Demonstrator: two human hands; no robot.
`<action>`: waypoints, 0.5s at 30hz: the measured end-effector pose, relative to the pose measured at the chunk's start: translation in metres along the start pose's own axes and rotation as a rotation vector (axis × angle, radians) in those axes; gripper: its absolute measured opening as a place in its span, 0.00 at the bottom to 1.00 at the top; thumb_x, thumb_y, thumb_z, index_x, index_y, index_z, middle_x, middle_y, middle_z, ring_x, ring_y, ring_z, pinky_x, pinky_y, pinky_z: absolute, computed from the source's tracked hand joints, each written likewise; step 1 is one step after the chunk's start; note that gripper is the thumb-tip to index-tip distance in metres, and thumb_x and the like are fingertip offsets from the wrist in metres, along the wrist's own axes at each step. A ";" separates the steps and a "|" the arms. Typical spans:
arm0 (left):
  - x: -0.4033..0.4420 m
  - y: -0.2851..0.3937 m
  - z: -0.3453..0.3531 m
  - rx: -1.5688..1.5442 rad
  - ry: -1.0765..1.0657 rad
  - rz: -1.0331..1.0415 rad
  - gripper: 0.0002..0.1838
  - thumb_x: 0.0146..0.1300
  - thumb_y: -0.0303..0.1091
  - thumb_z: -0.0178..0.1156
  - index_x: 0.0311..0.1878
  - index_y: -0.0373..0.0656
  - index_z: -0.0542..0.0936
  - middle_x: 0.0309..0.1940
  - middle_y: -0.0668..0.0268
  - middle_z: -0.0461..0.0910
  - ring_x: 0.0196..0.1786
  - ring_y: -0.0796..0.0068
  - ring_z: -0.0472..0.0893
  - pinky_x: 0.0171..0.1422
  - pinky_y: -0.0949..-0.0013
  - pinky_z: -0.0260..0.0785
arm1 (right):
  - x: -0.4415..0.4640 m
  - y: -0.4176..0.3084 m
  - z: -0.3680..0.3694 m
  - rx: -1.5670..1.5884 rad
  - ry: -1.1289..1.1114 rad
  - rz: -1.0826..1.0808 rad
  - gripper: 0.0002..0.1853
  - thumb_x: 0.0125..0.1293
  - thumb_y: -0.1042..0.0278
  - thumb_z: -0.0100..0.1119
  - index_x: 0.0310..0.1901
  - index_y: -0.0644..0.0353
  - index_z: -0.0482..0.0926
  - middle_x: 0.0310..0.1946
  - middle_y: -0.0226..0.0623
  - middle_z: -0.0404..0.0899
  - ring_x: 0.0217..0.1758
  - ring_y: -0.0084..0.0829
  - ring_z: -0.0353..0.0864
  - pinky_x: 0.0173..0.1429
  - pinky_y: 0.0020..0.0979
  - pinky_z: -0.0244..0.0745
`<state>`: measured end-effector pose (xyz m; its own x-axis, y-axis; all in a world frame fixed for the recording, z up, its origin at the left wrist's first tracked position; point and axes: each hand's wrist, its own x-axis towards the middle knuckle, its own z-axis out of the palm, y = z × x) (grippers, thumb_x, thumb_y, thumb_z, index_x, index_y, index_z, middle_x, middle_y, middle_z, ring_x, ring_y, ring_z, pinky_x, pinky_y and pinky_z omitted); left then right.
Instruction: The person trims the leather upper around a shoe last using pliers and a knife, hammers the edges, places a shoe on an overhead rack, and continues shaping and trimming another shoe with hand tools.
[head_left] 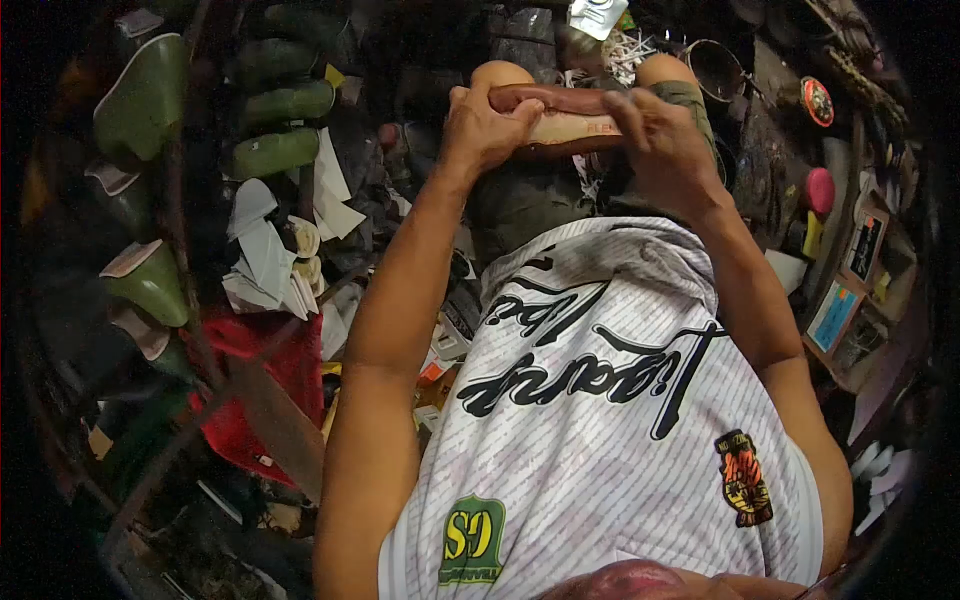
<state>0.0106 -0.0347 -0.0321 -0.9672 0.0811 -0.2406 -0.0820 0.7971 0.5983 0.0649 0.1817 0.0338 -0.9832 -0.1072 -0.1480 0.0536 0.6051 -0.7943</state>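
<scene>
A brown leather shoe piece [565, 100] with a tan inner face and faint reddish letters lies sideways across my knees. My left hand [490, 125] is closed around its left end, thumb pressed on the brown leather and the other fingers mostly hidden behind. At the right end is my right hand [665, 140], its fingers bent in and partly smeared by motion. It overlaps the piece's edge; whether something small sits in its fingers is hidden.
Green shoe lasts [275, 150] lie at the left, with more green lasts [145, 100] beside a dark bar. Paper scraps [265, 250] and a red item [250, 390] are below them. A pink round object [820, 188] and a wooden box [850, 270] stand at the right.
</scene>
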 end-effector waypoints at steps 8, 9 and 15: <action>0.011 -0.004 -0.005 -0.052 -0.009 0.021 0.36 0.46 0.51 0.69 0.53 0.32 0.76 0.46 0.43 0.76 0.51 0.50 0.79 0.56 0.57 0.72 | 0.014 0.024 0.027 -0.183 -0.124 -0.075 0.17 0.73 0.61 0.45 0.34 0.67 0.75 0.23 0.56 0.73 0.28 0.56 0.75 0.36 0.46 0.71; 0.003 -0.010 -0.005 -0.077 -0.043 0.038 0.36 0.46 0.50 0.70 0.53 0.32 0.76 0.46 0.44 0.77 0.50 0.51 0.80 0.56 0.57 0.72 | 0.004 -0.002 0.008 -0.056 -0.056 -0.059 0.17 0.73 0.61 0.45 0.35 0.67 0.75 0.23 0.56 0.73 0.28 0.57 0.75 0.37 0.46 0.72; 0.014 -0.028 0.009 -0.189 -0.159 0.043 0.40 0.43 0.49 0.71 0.55 0.29 0.73 0.50 0.42 0.73 0.53 0.49 0.77 0.57 0.58 0.71 | 0.009 0.051 0.049 -0.273 -0.148 -0.164 0.14 0.72 0.65 0.44 0.40 0.69 0.75 0.27 0.53 0.75 0.32 0.52 0.78 0.37 0.47 0.73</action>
<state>0.0012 -0.0505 -0.0586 -0.9221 0.2175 -0.3200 -0.0996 0.6657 0.7395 0.0675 0.1726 -0.0369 -0.9378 -0.3216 -0.1305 -0.1717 0.7567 -0.6308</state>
